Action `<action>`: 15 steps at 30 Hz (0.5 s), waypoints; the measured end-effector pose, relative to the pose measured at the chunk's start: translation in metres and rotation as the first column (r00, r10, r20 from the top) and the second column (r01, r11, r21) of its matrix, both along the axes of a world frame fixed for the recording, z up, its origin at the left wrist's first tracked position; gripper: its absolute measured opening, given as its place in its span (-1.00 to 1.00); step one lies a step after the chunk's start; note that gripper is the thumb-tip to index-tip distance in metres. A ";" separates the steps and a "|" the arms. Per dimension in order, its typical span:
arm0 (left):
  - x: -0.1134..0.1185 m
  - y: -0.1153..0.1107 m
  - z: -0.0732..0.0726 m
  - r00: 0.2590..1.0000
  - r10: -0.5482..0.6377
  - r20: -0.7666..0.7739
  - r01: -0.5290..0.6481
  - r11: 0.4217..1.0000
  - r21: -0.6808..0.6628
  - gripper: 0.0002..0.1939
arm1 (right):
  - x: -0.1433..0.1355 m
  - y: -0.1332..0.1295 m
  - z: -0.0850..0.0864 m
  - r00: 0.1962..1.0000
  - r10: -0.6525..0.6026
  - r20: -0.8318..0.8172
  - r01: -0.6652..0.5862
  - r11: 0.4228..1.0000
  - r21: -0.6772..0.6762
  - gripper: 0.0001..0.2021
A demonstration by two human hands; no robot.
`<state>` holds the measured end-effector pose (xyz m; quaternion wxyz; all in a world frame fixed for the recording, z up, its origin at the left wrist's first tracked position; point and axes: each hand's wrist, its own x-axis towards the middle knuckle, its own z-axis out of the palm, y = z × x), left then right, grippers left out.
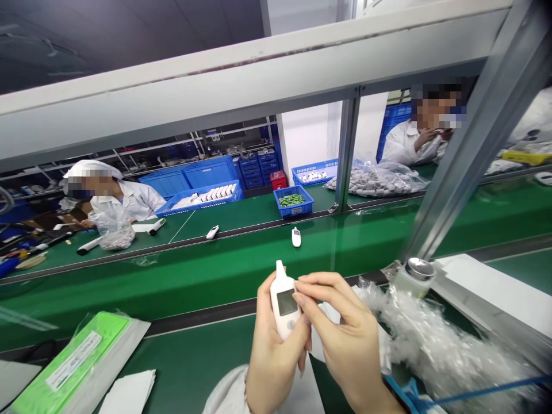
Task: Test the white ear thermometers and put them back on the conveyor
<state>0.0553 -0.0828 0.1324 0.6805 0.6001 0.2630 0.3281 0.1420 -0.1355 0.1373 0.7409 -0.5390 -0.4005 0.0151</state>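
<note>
A white handheld device (pixel 284 310) with a narrow tip and a small grey screen is held upright, tip pointing away, above the green work surface. My left hand (pixel 273 351) is wrapped round its body, the thumb near the round button below the screen. The fingers of my right hand (pixel 345 328) are pinched at the device's right edge, beside the screen; whether something small is between them cannot be made out. Beyond my hands, a similar white device (pixel 296 237) lies on the green conveyor belt (pixel 241 259), and another (pixel 213 232) rests farther left.
Green packs (pixel 81 356) and white papers (pixel 129 392) lie at the left. Clear plastic bags (pixel 448 339) and a metal-capped bottle (pixel 416 276) are at the right. A metal post (pixel 348 149), a blue bin (pixel 294 202) and two people stand beyond the belt.
</note>
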 end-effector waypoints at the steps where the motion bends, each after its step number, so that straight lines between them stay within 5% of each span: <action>1: 0.000 0.000 0.000 1.000 0.001 -0.004 -0.001 1.000 0.005 -0.17 | -0.001 0.000 0.000 1.000 -0.003 0.018 0.003 1.000 0.009 -0.82; 15: 0.000 0.000 -0.007 0.997 0.070 -0.011 -0.070 0.997 0.035 -0.22 | 0.008 0.001 0.002 0.999 0.000 -0.040 -0.002 0.999 -0.054 -0.92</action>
